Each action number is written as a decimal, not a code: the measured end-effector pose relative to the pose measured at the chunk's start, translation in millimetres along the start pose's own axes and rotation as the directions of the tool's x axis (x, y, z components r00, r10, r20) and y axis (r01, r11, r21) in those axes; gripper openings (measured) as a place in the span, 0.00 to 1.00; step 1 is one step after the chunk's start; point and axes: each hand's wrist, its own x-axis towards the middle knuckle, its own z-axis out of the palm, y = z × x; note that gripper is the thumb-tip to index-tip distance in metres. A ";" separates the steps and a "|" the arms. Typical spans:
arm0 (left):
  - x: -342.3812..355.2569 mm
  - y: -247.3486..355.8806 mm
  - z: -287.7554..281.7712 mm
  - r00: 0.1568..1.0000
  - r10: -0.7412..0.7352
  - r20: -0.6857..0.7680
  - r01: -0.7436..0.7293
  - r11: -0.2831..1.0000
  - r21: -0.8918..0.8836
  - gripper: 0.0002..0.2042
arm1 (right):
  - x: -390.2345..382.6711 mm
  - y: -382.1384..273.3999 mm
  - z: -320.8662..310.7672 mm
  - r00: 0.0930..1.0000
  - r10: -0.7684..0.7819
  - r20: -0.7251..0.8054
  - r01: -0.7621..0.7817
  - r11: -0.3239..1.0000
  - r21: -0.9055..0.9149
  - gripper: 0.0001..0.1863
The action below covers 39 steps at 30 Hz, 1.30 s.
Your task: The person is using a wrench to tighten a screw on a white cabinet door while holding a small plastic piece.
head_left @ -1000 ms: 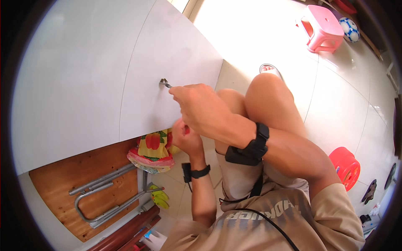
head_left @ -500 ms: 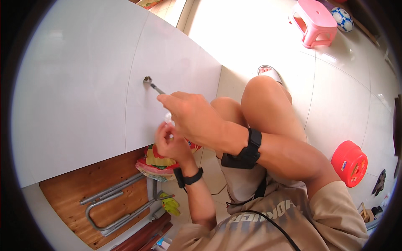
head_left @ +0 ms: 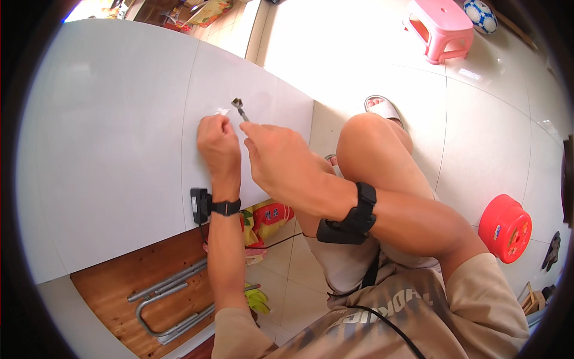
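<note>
My right hand (head_left: 281,152) is closed round a slim tool (head_left: 242,113) with a grey shaft and a small, shiny, bent metal head. The head is held over a pale grey, smooth surface (head_left: 119,131) with thin seams; I cannot tell whether it touches. Just left of the tool, my left hand (head_left: 218,143) is closed with its fingertips pinching a crumpled white tissue (head_left: 223,112). The tissue is close beside the tool's head. Black straps with small boxes are on both wrists.
Under the surface's near edge are a wooden board (head_left: 107,293) with folded metal legs, a red and yellow bag (head_left: 269,218) and yellow-green gloves (head_left: 258,300). On the tiled floor to the right stand a pink stool (head_left: 442,18) and a red stool (head_left: 499,224). A ball (head_left: 480,16) lies beyond.
My left hand has moved up and forward from below my right wrist to beside the tool's head, carrying the white tissue. The tool has shifted slightly right and now points more forward.
</note>
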 end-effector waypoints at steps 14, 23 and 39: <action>105.5 8.0 45.4 0.925 0.255 0.282 -0.314 0.930 0.190 0.04 | 28.3 -6.4 -44.1 0.958 0.098 -0.269 0.037 0.891 0.453 0.20; 10.2 37.9 27.7 0.852 -0.011 0.523 0.248 0.888 -0.387 0.07 | 26.6 -9.7 -54.4 0.957 0.290 -0.007 -0.226 0.760 0.609 0.25; -222.8 61.2 -57.5 0.787 -0.588 0.189 0.617 0.764 -0.191 0.06 | -16.3 -24.6 -29.0 0.870 0.031 0.492 -0.180 0.949 0.259 0.21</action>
